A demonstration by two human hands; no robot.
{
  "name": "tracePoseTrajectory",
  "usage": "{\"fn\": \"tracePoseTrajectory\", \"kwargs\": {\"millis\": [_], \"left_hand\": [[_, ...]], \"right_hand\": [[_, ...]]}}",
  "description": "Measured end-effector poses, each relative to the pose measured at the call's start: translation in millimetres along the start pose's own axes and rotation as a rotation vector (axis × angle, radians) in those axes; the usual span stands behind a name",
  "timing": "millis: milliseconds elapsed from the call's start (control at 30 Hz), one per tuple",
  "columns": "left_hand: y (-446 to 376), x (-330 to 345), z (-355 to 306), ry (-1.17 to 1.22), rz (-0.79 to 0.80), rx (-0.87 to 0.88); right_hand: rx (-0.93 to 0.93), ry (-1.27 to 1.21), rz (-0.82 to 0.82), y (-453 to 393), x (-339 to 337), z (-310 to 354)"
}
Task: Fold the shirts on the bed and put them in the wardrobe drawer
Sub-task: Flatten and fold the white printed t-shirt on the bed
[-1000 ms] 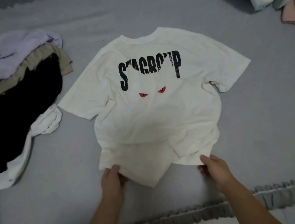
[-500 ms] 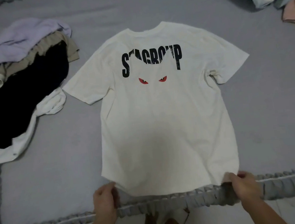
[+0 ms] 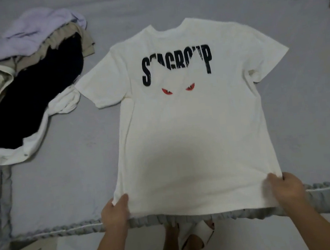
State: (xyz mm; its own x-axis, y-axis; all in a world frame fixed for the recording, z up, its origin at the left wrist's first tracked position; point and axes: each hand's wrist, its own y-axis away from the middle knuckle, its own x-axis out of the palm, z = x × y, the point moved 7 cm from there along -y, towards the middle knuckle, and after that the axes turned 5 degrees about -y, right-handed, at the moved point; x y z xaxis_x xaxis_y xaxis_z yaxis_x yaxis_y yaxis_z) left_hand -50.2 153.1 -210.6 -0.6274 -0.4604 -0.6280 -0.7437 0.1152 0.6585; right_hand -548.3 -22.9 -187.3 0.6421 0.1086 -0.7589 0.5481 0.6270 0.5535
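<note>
Shirt [image 3: 189, 126] flat on grey bed [image 3: 67, 177] (ruffled edge [image 3: 69, 228]).

White tee [image 3: 192, 142]: black print, prob. "STAGROUP", partly cut off.

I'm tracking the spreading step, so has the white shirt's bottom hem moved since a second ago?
Yes. The hem of the white shirt came toward the person, from mid-mattress to the bed's ruffled edge.

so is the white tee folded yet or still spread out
Spread out: the white tee lies flat, both sleeves out, while the left hand and right hand grip its hem corners.
</note>
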Motion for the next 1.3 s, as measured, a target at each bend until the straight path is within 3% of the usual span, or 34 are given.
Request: {"fn": "tracePoseTrajectory", "kwargs": {"millis": [100,233,367,467,667,767,967,1100,1200,1300], "left_hand": [[-5.0,-1.3,12.9,-0.296,0.088,-0.002],[-4.5,-5.5,-8.4,-0.506,0.055,0.117],[-0.2,7.1,-44.9,-0.569,0.088,0.263],[1.4,18.0,-72.5,-0.59,0.086,0.342],[-14.1,37.6,-129.7,-0.556,0.076,0.479],[-36.2,41.1,-161.9,-0.437,0.073,0.485],[-106.1,36.5,-230.6,0.074,0.095,0.268],[-144.9,44.3,-278.0,0.507,0.281,0.042],[-160.0,46.9,-300.5,0.617,0.38,-0.083],[-170.9,21.8,-325.8,0.671,0.333,0.008]], "right_hand": [[0.028,0.058,0.047,3.9,-1.2,-6.8],[-0.019,0.117,0.009,15.2,-1.3,16.2],[-0.372,0.347,-0.03,38.3,10.6,69.2],[-0.642,0.5,0.048,58.3,34.6,107.3],[-0.906,0.637,0.21,94.5,92.3,160.5],[-0.928,0.662,0.274,109.6,123.8,185.6],[-1.01,0.601,0.354,138.4,186.0,258.8],[-1.045,0.52,0.401,151.7,228.3,316.0],[-1.019,0.443,0.513,160.7,261.0,344.8],[-1.091,0.438,0.691,186.7,288.7,359.2]]}}
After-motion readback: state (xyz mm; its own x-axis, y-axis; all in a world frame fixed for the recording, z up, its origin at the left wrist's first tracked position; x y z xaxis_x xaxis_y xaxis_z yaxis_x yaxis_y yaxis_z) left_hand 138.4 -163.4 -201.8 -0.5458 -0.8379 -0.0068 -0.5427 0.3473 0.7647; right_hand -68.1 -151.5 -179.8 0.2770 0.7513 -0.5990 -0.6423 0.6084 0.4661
